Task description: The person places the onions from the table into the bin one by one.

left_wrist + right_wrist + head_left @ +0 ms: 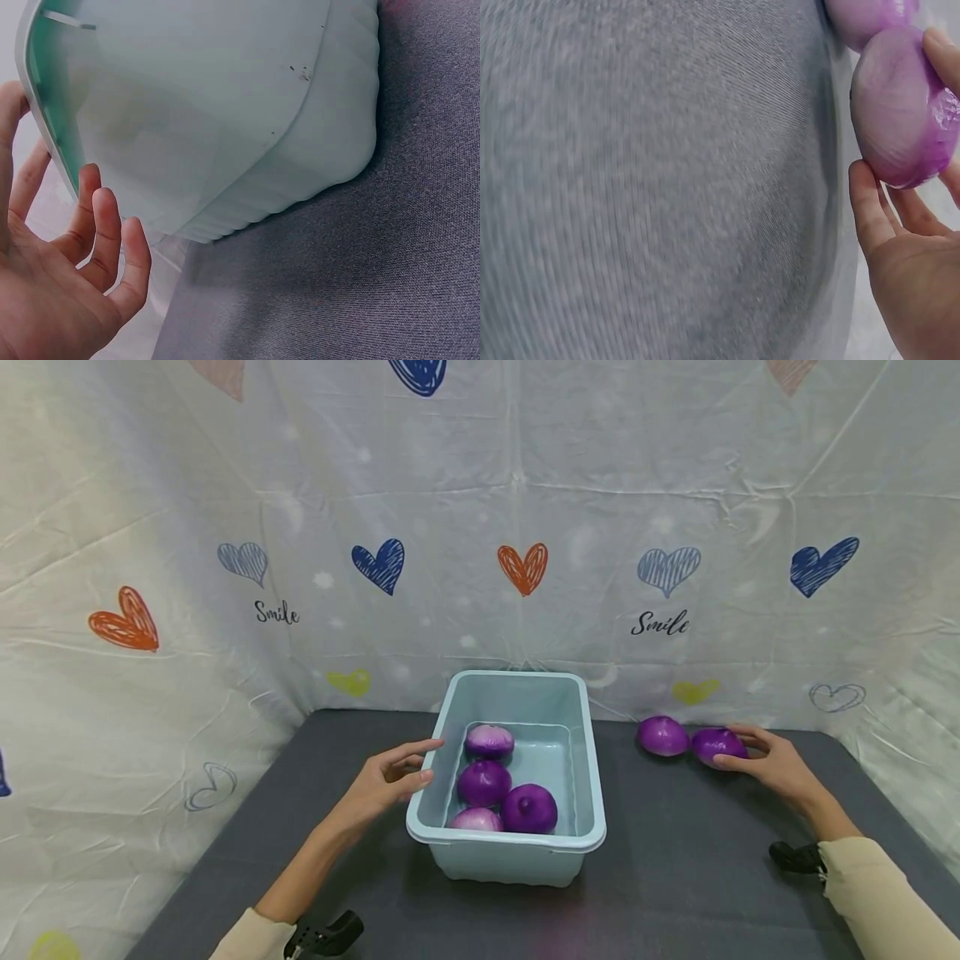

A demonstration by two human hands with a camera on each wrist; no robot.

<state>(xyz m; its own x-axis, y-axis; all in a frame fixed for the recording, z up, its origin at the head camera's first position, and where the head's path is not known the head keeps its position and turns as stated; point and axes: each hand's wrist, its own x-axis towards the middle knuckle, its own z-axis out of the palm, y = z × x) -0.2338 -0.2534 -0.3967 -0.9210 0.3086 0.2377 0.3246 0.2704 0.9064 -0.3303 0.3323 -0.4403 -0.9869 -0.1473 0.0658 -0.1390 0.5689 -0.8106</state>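
My right hand (776, 766) holds a purple onion (717, 745) between thumb and fingers at the back right of the table. Right beside it, on its left, lies a second purple onion (663, 736). In the right wrist view the gripped onion (896, 109) shows a pale side and a glossy purple side. My left hand (384, 782) is at the left rim of a light blue plastic tub (517, 860), thumb and index fingertips at the edge, the other fingers loosely bent. Inside the tub are several onions (528, 808), some deep purple, some paler.
A dark grey cloth (660, 877) covers the table. Behind it hangs a white curtain (465, 627) printed with hearts, close to the table's back edge. Both wrists carry black straps (797, 857).
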